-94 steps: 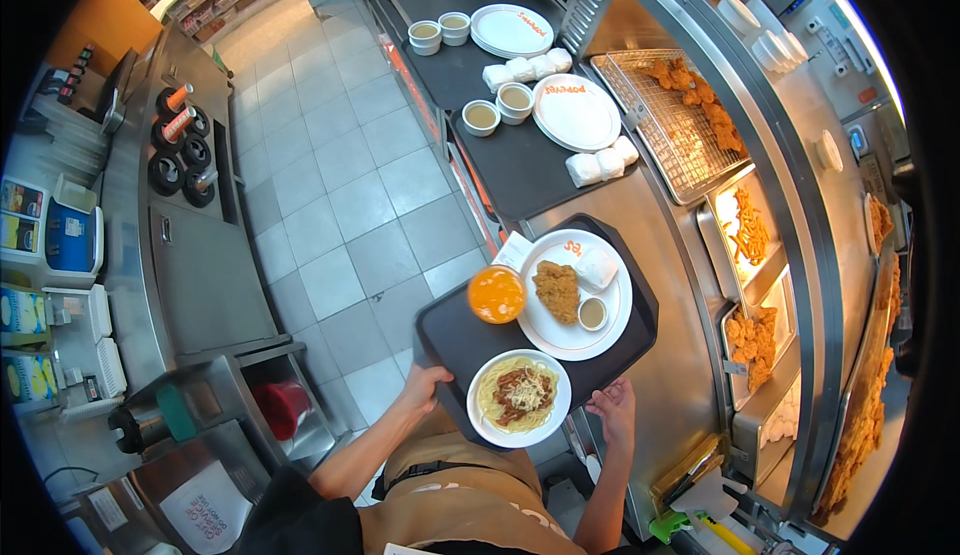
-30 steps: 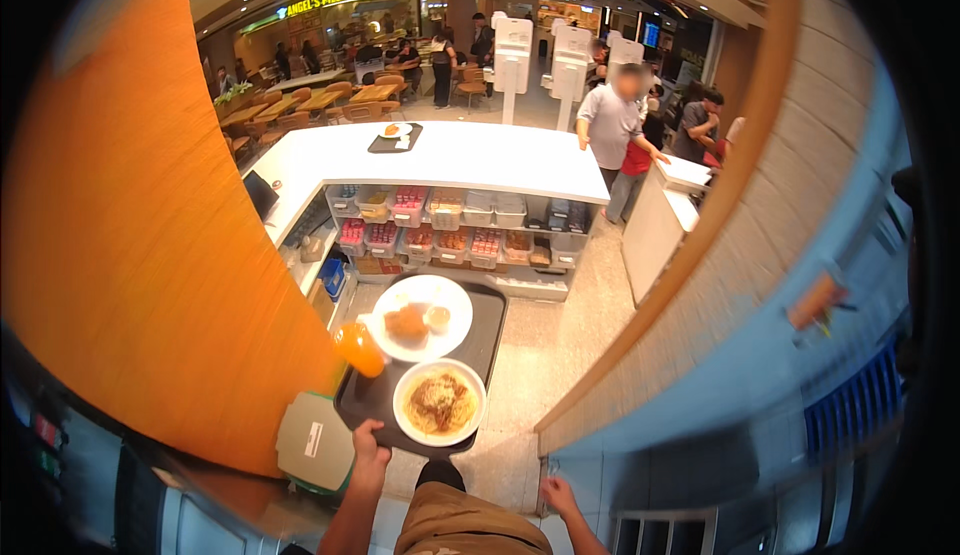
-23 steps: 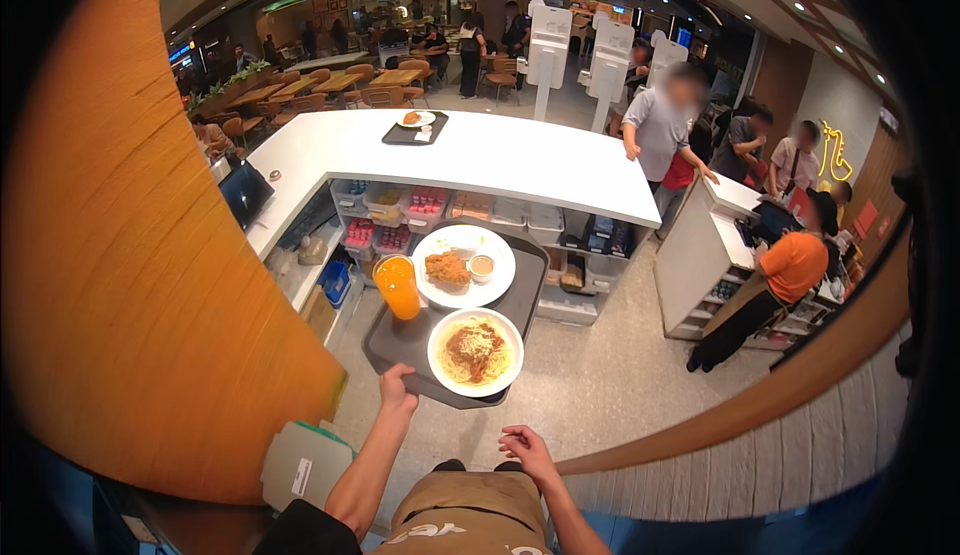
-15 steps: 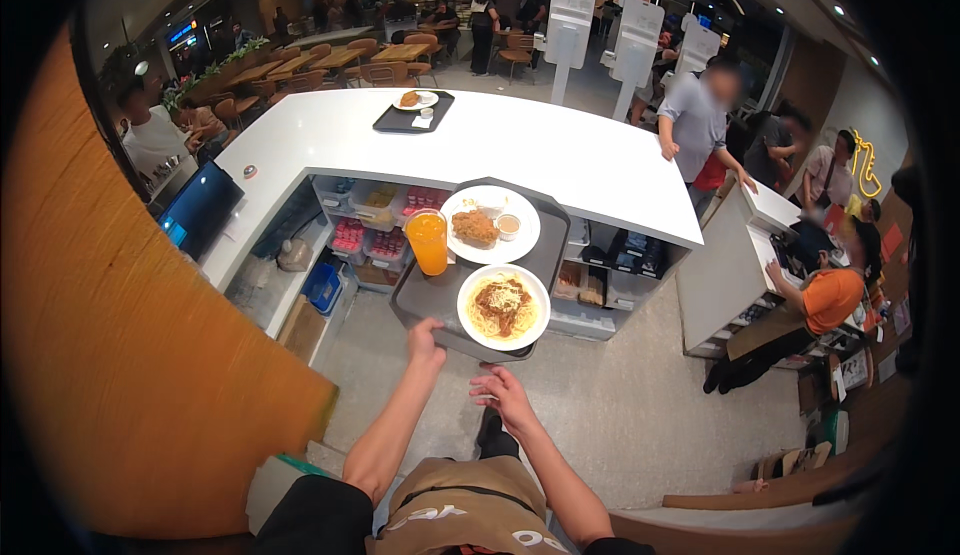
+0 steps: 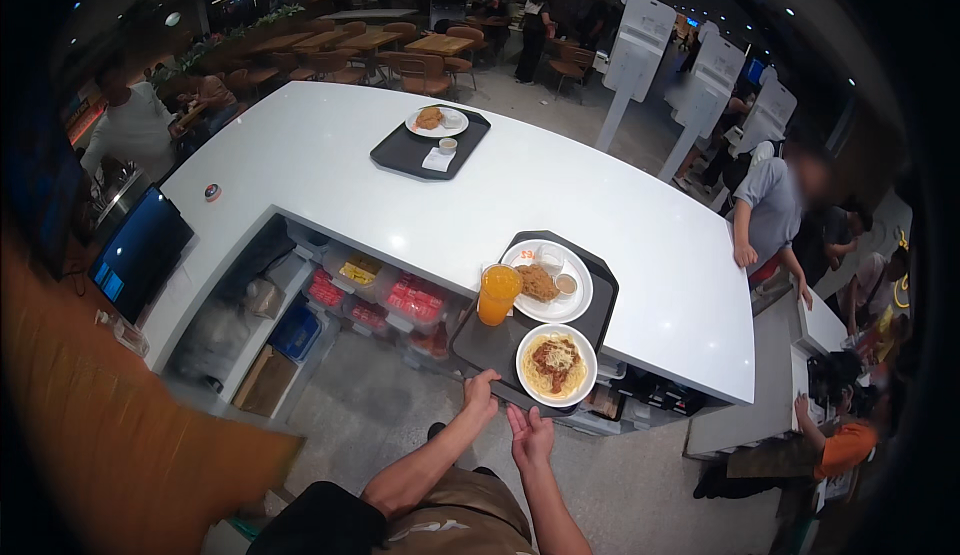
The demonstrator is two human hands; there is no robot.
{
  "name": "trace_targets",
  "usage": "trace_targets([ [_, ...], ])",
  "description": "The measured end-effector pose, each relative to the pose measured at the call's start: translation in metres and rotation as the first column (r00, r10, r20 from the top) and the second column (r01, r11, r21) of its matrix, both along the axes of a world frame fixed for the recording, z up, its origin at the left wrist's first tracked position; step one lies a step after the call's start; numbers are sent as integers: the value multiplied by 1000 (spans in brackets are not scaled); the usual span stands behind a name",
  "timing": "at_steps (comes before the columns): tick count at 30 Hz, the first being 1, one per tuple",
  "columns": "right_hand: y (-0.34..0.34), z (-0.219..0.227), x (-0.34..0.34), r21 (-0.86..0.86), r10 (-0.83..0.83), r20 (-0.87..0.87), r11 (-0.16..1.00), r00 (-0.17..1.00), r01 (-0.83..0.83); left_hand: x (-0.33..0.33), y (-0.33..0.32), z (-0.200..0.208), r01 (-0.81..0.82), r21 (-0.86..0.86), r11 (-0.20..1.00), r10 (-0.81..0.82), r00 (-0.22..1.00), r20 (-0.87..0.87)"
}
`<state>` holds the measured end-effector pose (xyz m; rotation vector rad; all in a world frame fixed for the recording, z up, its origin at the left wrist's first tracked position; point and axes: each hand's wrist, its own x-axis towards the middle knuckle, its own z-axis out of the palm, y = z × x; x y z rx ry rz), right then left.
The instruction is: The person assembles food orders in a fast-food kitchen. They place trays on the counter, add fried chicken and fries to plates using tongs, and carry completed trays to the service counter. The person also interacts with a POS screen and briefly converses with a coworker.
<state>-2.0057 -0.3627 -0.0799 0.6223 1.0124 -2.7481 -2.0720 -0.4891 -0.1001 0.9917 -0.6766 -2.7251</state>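
Over the near edge of the long white counter (image 5: 330, 165), a dark tray (image 5: 484, 347) reaches out from the person's two bare hands. Whether its far part rests on the surface or hangs just above it cannot be told. The left hand (image 5: 481, 393) has its grip folded tightly on the near left edge of the tray. The right hand (image 5: 532, 438) is loosely unfolded, palm mostly up, fingers apart, at the near edge; whether its fingertips touch the underside is unclear.

On the tray, nearest the hands, stands a white bowl (image 5: 553, 402) of pasta (image 5: 557, 363) topped with meat sauce and grated cheese. Just beyond it lies a white plate (image 5: 580, 273) with a piece of fried chicken (image 5: 537, 283), a white wrapped portion (image 5: 549, 255) and a small sauce cup (image 5: 566, 284). A tall glass of orange drink (image 5: 500, 295) stands left of the plate.

Farther back on the counter is a second tray (image 5: 404, 151), with another plate of chicken, a cup and a white paper. A monitor (image 5: 140, 255) stands at the left; below the top, shelves hold bins of red packets (image 5: 415, 300). At the right end, a person in a grey shirt (image 5: 770, 195) leans close to the counter.
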Motion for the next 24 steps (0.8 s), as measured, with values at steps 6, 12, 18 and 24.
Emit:
trace_targets([
  [6, 21, -1, -131, 138, -173, 88, 977, 981, 160, -67, -19, 24, 649, 0, 761, -646, 756, -106],
  [12, 45, 1, -279, 173, -197, 211, 972, 957, 162, 1, -115, -40, 808, -424, 409, -855, 502, 132],
  [18, 90, -24, -409, 242, -88, 175, 969, 981, 44, 138, -163, -124, 836, -549, 10, -126, 545, 829],
  [24, 82, -73, -492, 791, -133, 134, 612, 982, -25, 139, -320, -70, 384, -472, 793, -141, 870, 472],
])
